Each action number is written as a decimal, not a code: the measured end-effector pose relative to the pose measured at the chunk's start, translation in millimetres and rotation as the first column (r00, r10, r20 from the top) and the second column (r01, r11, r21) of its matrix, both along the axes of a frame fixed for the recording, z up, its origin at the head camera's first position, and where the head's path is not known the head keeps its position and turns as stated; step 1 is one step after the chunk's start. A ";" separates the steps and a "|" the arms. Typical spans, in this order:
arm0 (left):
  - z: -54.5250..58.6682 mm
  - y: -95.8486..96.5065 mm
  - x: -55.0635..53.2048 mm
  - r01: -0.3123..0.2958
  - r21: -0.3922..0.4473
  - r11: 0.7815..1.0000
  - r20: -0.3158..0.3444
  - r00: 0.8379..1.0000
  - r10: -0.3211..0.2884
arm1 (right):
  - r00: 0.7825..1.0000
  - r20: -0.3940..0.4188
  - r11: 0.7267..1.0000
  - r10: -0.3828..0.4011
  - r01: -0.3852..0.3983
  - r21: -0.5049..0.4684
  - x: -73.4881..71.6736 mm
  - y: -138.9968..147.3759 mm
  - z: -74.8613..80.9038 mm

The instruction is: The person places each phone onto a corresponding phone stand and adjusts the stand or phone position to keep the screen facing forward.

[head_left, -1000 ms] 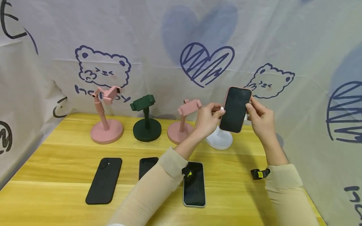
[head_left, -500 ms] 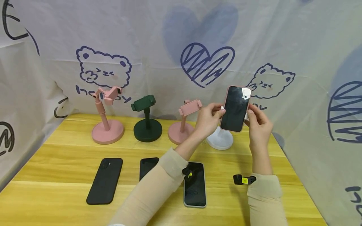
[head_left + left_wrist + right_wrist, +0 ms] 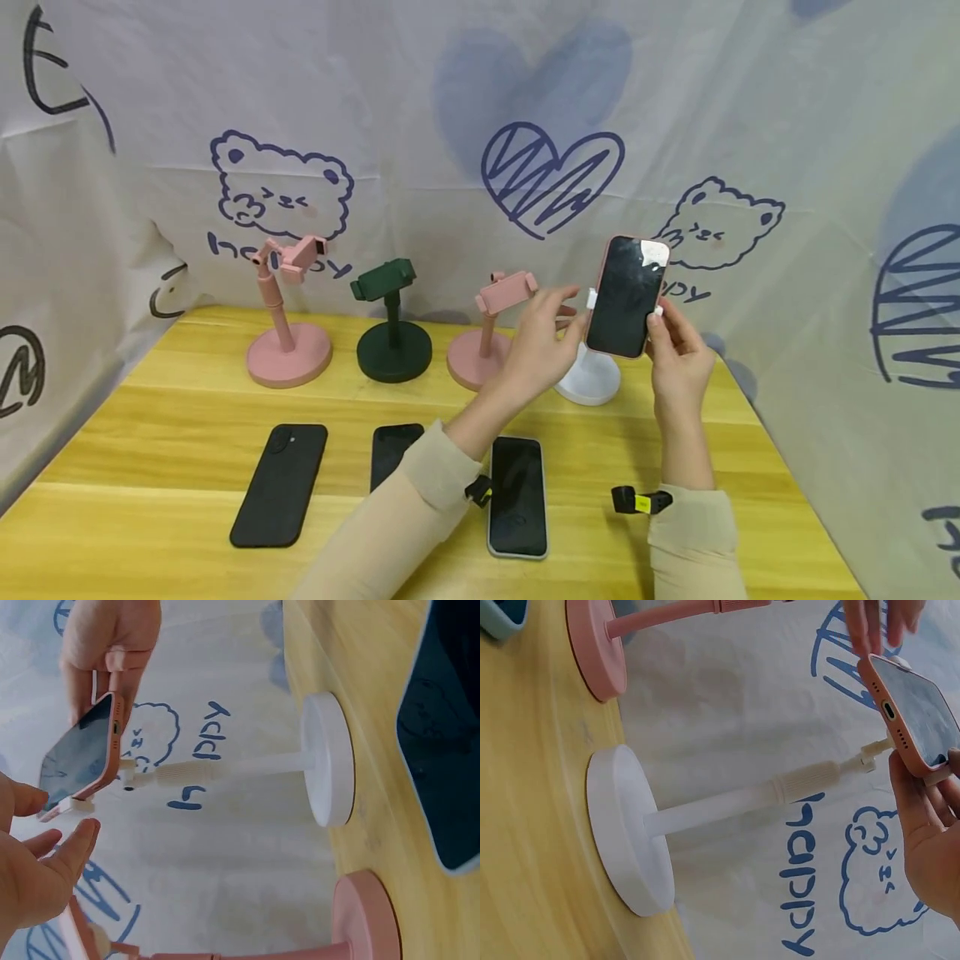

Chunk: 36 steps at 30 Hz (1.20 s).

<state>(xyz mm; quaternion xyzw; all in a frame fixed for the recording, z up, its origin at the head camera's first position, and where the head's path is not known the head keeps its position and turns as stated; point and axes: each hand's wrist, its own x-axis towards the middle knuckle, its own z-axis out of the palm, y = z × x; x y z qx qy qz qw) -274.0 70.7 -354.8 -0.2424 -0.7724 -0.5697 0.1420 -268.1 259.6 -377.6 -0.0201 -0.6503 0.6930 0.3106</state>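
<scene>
A smartphone in a pink case [image 3: 627,296] sits upright, slightly tilted, in the clamp of a white phone stand [image 3: 588,379]. White clamp ends show at both its long edges. My right hand [image 3: 681,362] holds the phone at its right edge by the clamp end, thumb in front and fingers behind. Just off the left edge is my left hand [image 3: 543,333], its fingers loosely spread and holding nothing. In the left wrist view a gap separates those fingers from the white clamp end [image 3: 75,805]. The stand's white pole [image 3: 727,810] shows in the right wrist view.
Left of the white stand are a pink stand [image 3: 480,358], a green stand [image 3: 393,350] and another pink stand [image 3: 288,354]. Nearer lie a black phone [image 3: 279,487], a dark phone [image 3: 393,450] partly under the left sleeve, and a light-edged phone [image 3: 517,500]. A printed cloth hangs behind.
My left hand has let go of the phone's left edge and drawn slightly away. The right hand has shifted lower along the right edge, its forearm swinging left.
</scene>
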 end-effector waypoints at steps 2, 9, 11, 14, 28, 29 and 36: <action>-1.0 -5.0 6.7 0.007 -0.013 1.000 -0.058 0.998 -0.008 | 1.000 -0.001 1.000 -0.005 0.005 -0.004 1.2 -0.3 -1.1; -3.5 -23.2 16.3 -0.039 0.116 0.992 -0.334 0.939 0.076 | 1.000 -0.025 0.999 0.000 -0.001 -0.033 -0.7 -0.8 -3.7; -2.0 -29.8 15.0 -0.059 0.196 0.979 -0.387 0.912 0.133 | 1.000 -0.021 1.000 -0.002 0.001 -0.030 -0.9 -0.9 -4.1; 0.3 -41.9 12.3 -0.083 0.314 0.946 -0.404 0.890 0.212 | 1.000 -0.005 1.000 -0.007 0.007 -0.016 -1.1 -0.9 -4.1; -15.8 -80.3 -0.4 -0.270 0.408 0.872 0.086 0.962 0.257 | 0.999 0.043 1.000 -0.018 0.017 0.010 0.2 3.8 -2.4; -15.9 -81.3 -0.9 -0.258 0.406 0.877 0.150 0.965 0.215 | 0.999 0.043 1.000 -0.016 0.016 0.008 0.3 3.8 -1.9; -14.5 -87.3 -4.0 -0.179 0.521 0.834 0.376 0.926 -0.036 | 0.999 0.038 1.000 0.011 -0.011 -0.011 1.4 2.2 1.1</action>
